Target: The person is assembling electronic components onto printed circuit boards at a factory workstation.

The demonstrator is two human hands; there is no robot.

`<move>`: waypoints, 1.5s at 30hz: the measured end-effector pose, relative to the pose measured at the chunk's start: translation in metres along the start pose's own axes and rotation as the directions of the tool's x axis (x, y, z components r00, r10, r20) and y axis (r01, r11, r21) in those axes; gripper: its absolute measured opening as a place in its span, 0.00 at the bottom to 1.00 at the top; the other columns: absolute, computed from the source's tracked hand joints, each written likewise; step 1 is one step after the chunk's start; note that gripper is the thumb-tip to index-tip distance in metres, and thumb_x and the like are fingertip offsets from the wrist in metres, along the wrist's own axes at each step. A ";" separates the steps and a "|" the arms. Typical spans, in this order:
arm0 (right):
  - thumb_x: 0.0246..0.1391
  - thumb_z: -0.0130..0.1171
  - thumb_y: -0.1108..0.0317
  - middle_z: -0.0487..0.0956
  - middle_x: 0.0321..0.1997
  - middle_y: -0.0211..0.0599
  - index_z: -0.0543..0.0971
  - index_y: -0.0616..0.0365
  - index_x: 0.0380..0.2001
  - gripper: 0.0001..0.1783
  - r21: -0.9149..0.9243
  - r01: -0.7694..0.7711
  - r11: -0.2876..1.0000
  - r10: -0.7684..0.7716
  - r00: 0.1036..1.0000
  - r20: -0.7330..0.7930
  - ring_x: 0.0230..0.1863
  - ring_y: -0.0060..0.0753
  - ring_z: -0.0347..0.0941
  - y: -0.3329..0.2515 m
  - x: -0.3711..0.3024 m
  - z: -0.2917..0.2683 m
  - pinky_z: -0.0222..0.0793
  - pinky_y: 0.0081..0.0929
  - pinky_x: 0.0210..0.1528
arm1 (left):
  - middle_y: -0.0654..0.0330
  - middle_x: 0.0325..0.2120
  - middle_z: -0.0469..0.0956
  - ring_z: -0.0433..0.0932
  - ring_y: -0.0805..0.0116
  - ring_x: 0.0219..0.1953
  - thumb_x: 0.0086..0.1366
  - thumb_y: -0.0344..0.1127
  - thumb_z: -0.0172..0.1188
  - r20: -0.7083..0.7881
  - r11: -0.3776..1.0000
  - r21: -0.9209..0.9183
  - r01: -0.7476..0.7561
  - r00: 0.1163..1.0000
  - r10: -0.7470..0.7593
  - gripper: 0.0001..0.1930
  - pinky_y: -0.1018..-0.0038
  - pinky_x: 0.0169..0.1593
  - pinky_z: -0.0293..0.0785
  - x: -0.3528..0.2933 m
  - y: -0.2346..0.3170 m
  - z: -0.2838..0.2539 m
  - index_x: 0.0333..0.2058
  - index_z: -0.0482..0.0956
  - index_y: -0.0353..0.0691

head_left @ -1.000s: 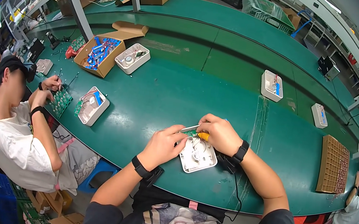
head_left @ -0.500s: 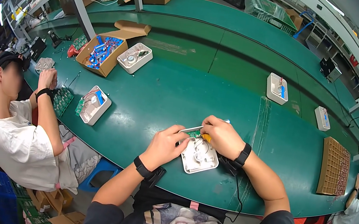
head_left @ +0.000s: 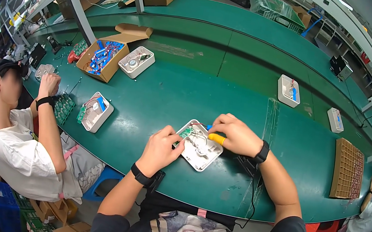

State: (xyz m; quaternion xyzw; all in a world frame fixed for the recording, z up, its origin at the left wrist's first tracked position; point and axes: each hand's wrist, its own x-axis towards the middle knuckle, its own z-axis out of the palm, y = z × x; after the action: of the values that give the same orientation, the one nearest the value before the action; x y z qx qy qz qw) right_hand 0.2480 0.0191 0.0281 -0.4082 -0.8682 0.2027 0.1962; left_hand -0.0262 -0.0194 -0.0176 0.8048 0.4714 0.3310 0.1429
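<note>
On the green bench before me lies an open white plastic housing [head_left: 201,159], with thin wires and a round part inside. A small green circuit board [head_left: 187,132] sits at its upper left. My left hand [head_left: 159,149] grips the housing's left rim, its fingertips close to the board. My right hand [head_left: 238,138], with a yellow finger cover [head_left: 216,139] on one finger, is closed at the upper right rim. A blue battery [head_left: 209,127] shows partly at its fingertips, and a red wire runs from there towards the board. The rest of the battery is hidden by the hand.
Left of me stands another open housing [head_left: 97,118] with a battery and board. Beyond it are a cardboard box of blue batteries [head_left: 116,65] and more housings. A divided cardboard tray [head_left: 342,169] lies right. A black device [head_left: 247,165] with a cable is beside my right wrist. A co-worker sits left.
The housing has turned and lies further up and left; its inside shows more fully. A flat white edge between my hands is no longer seen there. Both hands have moved apart.
</note>
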 end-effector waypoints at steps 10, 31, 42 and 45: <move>0.61 0.64 0.63 0.72 0.66 0.49 0.88 0.56 0.44 0.13 -0.134 -0.050 0.990 0.044 0.998 -0.042 0.71 0.62 0.61 -0.043 -0.014 0.037 0.60 0.58 0.69 | 0.56 0.29 0.76 0.80 0.54 0.29 0.61 0.33 0.69 -0.067 0.999 -0.012 0.029 0.997 -0.030 0.06 0.59 0.35 0.79 -0.004 0.000 0.007 0.29 0.86 0.37; 0.55 0.70 0.68 0.83 0.43 0.40 0.83 0.57 0.50 0.18 -0.006 -0.161 0.987 0.160 0.978 0.137 0.42 0.42 0.80 0.019 0.007 0.015 0.77 0.39 0.46 | 0.55 0.31 0.77 0.80 0.56 0.29 0.61 0.31 0.70 -0.033 0.997 -0.076 -0.029 0.999 0.026 0.06 0.62 0.33 0.77 -0.008 -0.005 0.004 0.32 0.86 0.34; 0.52 0.73 0.68 0.82 0.32 0.40 0.84 0.61 0.46 0.18 0.153 -0.013 0.988 0.032 0.992 -0.123 0.31 0.38 0.80 -0.029 -0.001 0.020 0.78 0.34 0.38 | 0.56 0.31 0.78 0.80 0.56 0.30 0.61 0.31 0.70 -0.025 0.998 -0.057 -0.009 1.000 0.007 0.06 0.63 0.34 0.77 -0.006 -0.001 0.002 0.32 0.86 0.35; 0.52 0.72 0.68 0.82 0.35 0.39 0.84 0.61 0.46 0.18 0.124 -0.117 0.985 0.122 0.992 -0.032 0.35 0.40 0.79 -0.036 0.000 0.024 0.77 0.34 0.40 | 0.56 0.31 0.78 0.80 0.56 0.30 0.61 0.31 0.70 -0.022 0.998 -0.056 -0.004 1.000 0.003 0.06 0.63 0.34 0.77 -0.008 -0.001 0.002 0.32 0.86 0.35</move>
State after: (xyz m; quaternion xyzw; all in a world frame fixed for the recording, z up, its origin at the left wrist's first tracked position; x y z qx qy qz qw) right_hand 0.2138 -0.0067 0.0266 -0.4508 -0.8241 0.2585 0.2255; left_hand -0.0282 -0.0259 -0.0225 0.7976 0.4622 0.3532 0.1595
